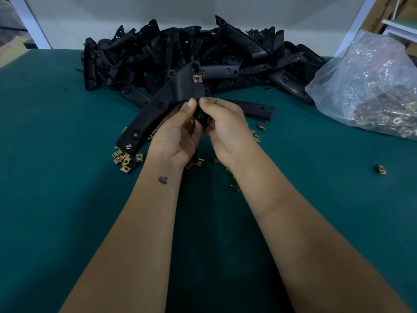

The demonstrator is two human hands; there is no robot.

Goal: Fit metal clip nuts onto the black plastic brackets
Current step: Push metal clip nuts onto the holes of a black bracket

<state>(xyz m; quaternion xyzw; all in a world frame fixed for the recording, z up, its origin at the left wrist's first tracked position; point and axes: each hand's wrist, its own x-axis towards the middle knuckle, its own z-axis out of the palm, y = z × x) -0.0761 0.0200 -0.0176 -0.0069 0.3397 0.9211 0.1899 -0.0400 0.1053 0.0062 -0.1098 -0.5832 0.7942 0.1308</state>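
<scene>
Both hands, left and right, grip our bracket with curled fingers; one clip nut sits fitted, so next we likely press another home.

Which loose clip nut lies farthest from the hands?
The lone clip nut out on the green mat at far right, by itself. All the other loose ones cluster right beneath the hands and the held bracket.

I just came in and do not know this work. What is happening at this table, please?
A person holds one black bracket over the green table with both hands, left hand and right hand. One clip nut already sits on it. Loose clip nuts lie below; a bracket pile waits behind.
</scene>
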